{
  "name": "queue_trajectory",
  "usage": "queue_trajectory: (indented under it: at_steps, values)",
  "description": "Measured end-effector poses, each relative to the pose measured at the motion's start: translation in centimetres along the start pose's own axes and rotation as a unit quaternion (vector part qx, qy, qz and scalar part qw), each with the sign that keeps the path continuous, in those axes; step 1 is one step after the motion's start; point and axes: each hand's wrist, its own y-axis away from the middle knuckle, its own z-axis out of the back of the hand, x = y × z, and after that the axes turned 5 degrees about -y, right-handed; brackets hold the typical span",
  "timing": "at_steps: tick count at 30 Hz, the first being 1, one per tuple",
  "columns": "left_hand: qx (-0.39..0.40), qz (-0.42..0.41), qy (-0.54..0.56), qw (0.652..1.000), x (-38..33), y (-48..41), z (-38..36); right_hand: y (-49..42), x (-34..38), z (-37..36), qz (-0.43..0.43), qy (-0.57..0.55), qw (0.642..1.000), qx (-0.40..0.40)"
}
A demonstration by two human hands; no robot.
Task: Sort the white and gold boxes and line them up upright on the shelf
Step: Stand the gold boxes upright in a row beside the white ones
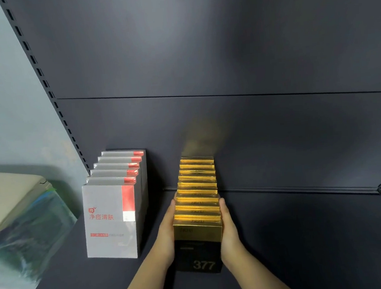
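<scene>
Several white boxes (110, 221) with red panels stand upright in a row running front to back at the shelf's left. To their right, several gold and black boxes (197, 203) form a second upright row; the front one shows "377". My left hand (168, 234) lies flat against the left side of the gold row's front boxes. On the opposite side, my right hand (229, 231) presses the same boxes, so the row is squeezed between both palms.
The dark grey shelf (306, 237) extends to the right of the gold row, backed by a dark panel (224, 62). A slotted upright (51, 96) borders the left. Beyond the shelf's left end lies a beige object under plastic wrap (19, 214).
</scene>
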Motion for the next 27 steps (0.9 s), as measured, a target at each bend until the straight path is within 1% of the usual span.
queue_trajectory:
  at_steps: [7, 9, 12, 14, 18, 21, 25, 26, 27]
  values:
    - [0.018, -0.007, 0.006, 1.0, -0.3, -0.2, -0.1, 0.0, 0.1, -0.2, -0.001, -0.05, 0.998, 0.038]
    - [0.02, 0.001, 0.013, 1.0, -0.1, -0.1, 0.0, 0.1, 0.0, -0.1, -0.002, -0.037, 0.999, 0.031]
    - [0.022, 0.017, 0.044, 0.999, -0.2, -0.1, 0.3, -0.4, 0.4, 0.4, 0.017, 0.012, 1.0, 0.013]
    - [0.019, 0.018, 0.073, 0.997, -0.7, -0.4, 0.6, -1.0, 1.6, 0.5, 0.02, 0.01, 1.0, 0.01]
    - [0.02, 0.015, 0.069, 0.997, -1.9, -2.5, 0.9, -2.4, 3.9, -0.1, 0.022, 0.018, 0.998, 0.057]
    - [0.018, 0.044, 0.093, 0.995, -2.3, -4.1, 0.7, -3.3, 4.4, -1.0, -0.014, 0.001, 0.998, 0.055]
    - [0.053, 0.12, 0.167, 0.977, -2.2, -5.2, 0.2, -4.0, 4.0, -1.8, -0.045, -0.075, 0.992, 0.095]
    - [0.06, 0.121, 0.175, 0.975, -2.1, -5.4, 0.1, -4.1, 3.9, -1.7, -0.049, -0.087, 0.989, 0.107]
    - [0.063, 0.117, 0.171, 0.976, -2.2, -5.5, 0.0, -4.2, 3.8, -1.6, -0.048, -0.087, 0.99, 0.102]
